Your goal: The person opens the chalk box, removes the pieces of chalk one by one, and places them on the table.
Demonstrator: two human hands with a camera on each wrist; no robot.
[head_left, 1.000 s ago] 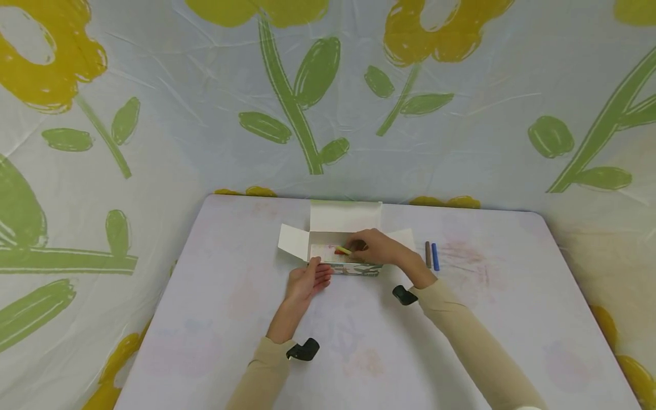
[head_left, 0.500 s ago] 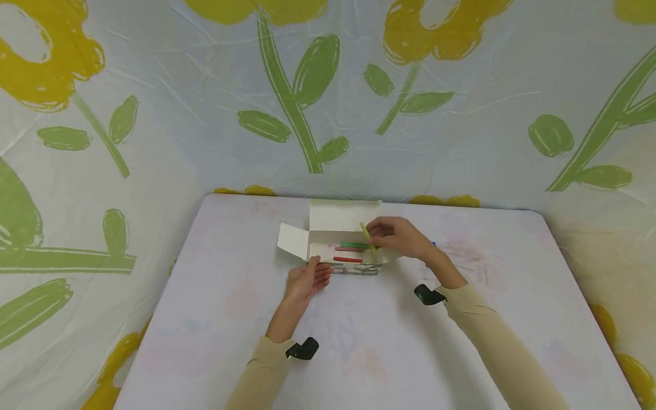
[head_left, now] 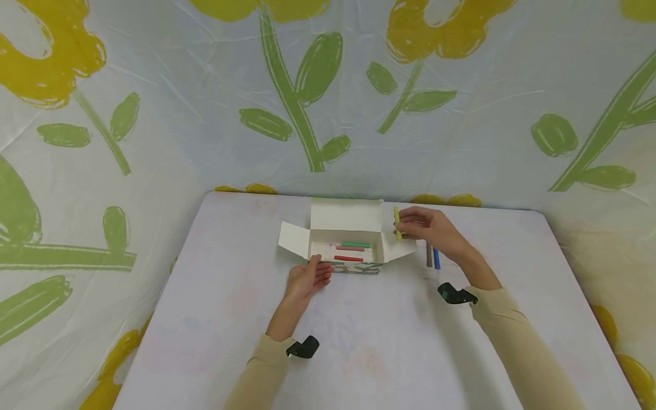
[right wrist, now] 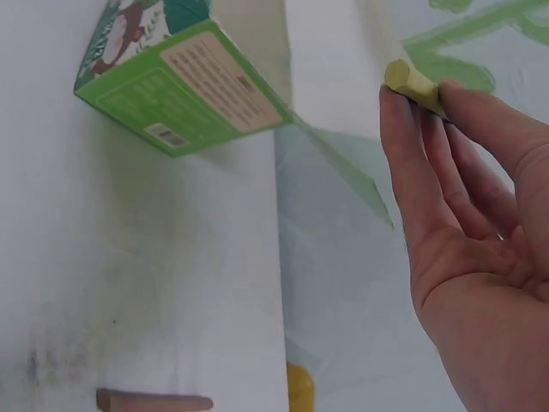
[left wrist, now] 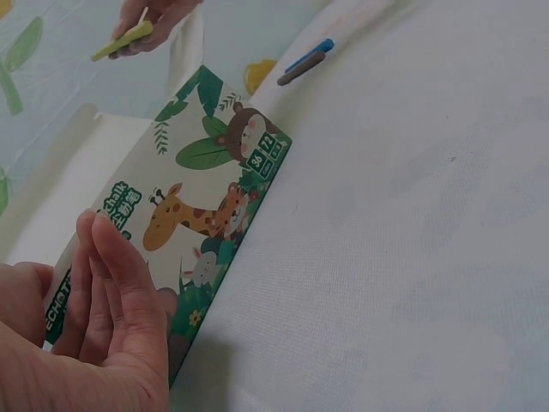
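Observation:
An open cardboard chalk box (head_left: 359, 268) with printed animals (left wrist: 184, 215) stands on the table, flaps spread. Inside lie a green chalk stick (head_left: 356, 245), a pink one (head_left: 351, 249) and a red one (head_left: 348, 258). My left hand (head_left: 303, 285) holds the box's front wall near its left end, thumb at the rim and fingers along the outside. Between thumb and fingertips, my right hand (head_left: 433, 229) pinches a yellow chalk stick (head_left: 397, 223), raised nearly upright above the box's right flap (head_left: 398, 246). The right wrist view shows that chalk (right wrist: 412, 82) end-on.
Right of the box, a brown chalk stick (head_left: 429, 255) and a blue chalk stick (head_left: 437, 259) lie side by side on the white table (head_left: 359, 353). A flower-printed cloth (head_left: 205, 114) hangs behind the table's far edge.
My right hand has lifted the yellow chalk out of the box and carried it to the right, turning it upright. The left hand has stayed at the box.

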